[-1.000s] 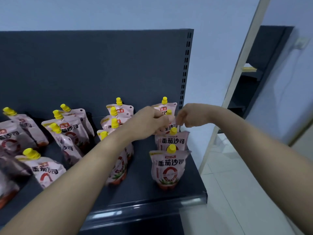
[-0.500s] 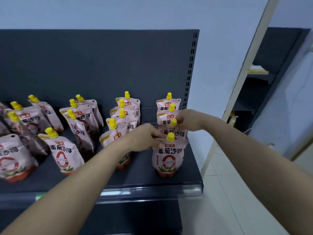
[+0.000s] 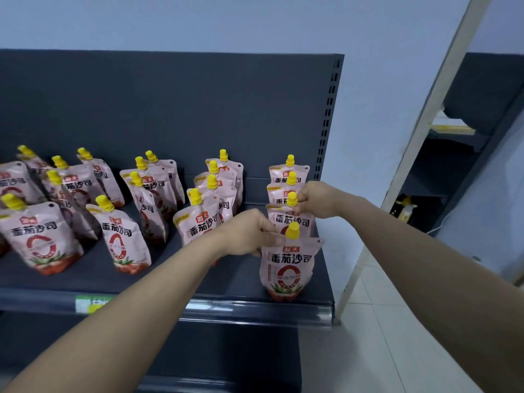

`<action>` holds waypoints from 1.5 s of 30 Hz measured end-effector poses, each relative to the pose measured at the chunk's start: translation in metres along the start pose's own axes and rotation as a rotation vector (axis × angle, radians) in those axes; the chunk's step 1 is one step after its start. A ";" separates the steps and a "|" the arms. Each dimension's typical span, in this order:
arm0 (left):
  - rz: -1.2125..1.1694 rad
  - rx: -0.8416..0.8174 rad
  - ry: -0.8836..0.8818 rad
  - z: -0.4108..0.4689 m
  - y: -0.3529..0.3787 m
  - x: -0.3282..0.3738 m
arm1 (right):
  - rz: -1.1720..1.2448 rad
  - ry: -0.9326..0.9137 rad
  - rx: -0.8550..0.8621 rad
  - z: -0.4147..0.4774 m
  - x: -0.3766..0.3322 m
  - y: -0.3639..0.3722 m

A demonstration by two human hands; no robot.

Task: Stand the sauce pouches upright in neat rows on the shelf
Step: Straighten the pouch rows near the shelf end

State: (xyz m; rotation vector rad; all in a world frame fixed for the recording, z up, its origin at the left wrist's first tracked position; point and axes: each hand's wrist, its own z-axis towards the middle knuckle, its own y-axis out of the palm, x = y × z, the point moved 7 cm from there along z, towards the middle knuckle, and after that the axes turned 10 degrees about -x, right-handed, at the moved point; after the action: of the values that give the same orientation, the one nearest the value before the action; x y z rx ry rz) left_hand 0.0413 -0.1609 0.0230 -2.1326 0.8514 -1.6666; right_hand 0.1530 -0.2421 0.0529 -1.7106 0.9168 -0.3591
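Since a moment ago the left hand [image 3: 249, 234] has dropped from the row's back to the front pink sauce pouch with yellow cap [image 3: 287, 265], fingers pinching its top corner at the dark metal shelf's [image 3: 170, 282] four o'clock edge. The right hand [image 3: 317, 199] pinches the third pouch's cap [image 3: 292, 198]. Straightening this rightmost row seems underway; next, squaring the leaning rows towards nine o'clock.

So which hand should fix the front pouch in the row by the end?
Probably the left hand: its fingers already touch the front pouch. The right hand is pinching the cap behind.
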 end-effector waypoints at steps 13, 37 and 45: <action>0.012 -0.012 -0.033 0.004 -0.003 -0.004 | 0.160 0.029 -0.114 0.004 0.012 0.000; 0.013 -0.094 0.017 0.009 -0.003 0.003 | 0.211 -0.008 -0.201 0.007 0.011 0.007; -0.106 -0.046 0.052 -0.003 -0.021 0.015 | 0.187 -0.032 -0.265 -0.004 0.012 -0.013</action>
State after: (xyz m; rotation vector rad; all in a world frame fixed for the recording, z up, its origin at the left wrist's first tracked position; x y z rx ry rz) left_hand 0.0467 -0.1531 0.0471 -2.2097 0.8113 -1.7775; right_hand 0.1634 -0.2522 0.0641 -1.8453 1.1301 -0.0883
